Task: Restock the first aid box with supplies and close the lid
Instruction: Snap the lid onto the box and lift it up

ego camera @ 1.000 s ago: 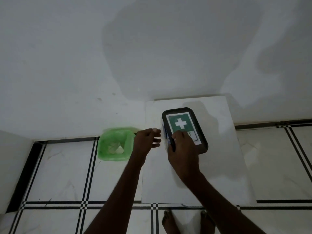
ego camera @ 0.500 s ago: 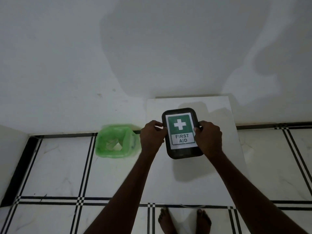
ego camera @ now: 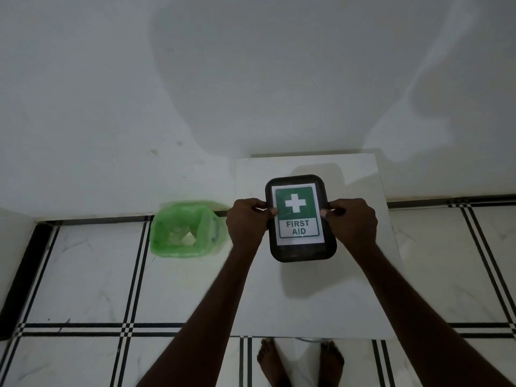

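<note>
Both hands grip the first aid box: left hand on its 9 o'clock side, right hand on its 3 o'clock side, thumbs on top of the lid. It sits on a white table, w/ the wall at 12 o'clock. A green-lined bin stands on the floor at 9 o'clock from the box. I think the lid is on & being pushed shut; can't see inside. To do it well: press both sides evenly, keep the box flat, don't let it slide, feel for the snap.
</note>
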{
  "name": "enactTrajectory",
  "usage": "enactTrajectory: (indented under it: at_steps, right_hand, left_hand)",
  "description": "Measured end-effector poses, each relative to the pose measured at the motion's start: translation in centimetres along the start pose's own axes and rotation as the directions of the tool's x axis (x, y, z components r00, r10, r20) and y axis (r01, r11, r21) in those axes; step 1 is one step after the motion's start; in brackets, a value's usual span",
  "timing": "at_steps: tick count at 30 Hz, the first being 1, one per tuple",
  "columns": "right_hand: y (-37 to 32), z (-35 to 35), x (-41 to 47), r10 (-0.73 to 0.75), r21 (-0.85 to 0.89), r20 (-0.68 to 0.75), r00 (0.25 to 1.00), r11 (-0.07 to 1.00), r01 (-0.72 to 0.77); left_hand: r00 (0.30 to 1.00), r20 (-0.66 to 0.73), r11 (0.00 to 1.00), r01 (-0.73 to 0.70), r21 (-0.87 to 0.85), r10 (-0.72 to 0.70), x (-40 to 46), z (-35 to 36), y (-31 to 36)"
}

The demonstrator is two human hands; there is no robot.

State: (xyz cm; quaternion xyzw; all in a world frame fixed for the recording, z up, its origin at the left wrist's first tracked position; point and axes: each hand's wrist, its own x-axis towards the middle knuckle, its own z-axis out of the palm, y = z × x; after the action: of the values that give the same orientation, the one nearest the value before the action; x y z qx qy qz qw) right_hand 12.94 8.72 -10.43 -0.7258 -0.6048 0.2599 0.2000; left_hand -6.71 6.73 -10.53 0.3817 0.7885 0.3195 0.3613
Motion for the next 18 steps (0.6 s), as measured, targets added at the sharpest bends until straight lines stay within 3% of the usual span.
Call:
enactTrajectory:
  at_steps: [6,10,14,18]
  right_hand:
    - [0.4,0.2,1.5,0.238,0.274,0.249,0.939,0.913,-0.304]
    - [-0.8,-2.0,3.2,0.261,0.275,0.491,0.832,0.859,-0.432]
    - [-3.2,-1.6,6.8,0.167,0.323,0.296,0.941,0.909,-0.262]
    - [-3.5,-0.1,9.3,0.16,0.296,0.317,0.935,0.92,-0.257]
  left_hand:
    - [0.973,0.167,0.982,0.173,-0.08,-0.158,1.3,-0.9,0.5]
    - [0.95,0.234,0.968,0.234,-0.087,-0.209,1.7,-1.4,1.0]
    - [0.933,0.278,0.961,0.26,-0.092,-0.226,2.3,-1.4,1.0]
    - [0.903,0.345,0.941,0.314,-0.124,-0.256,2.8,-1.7,1.0]
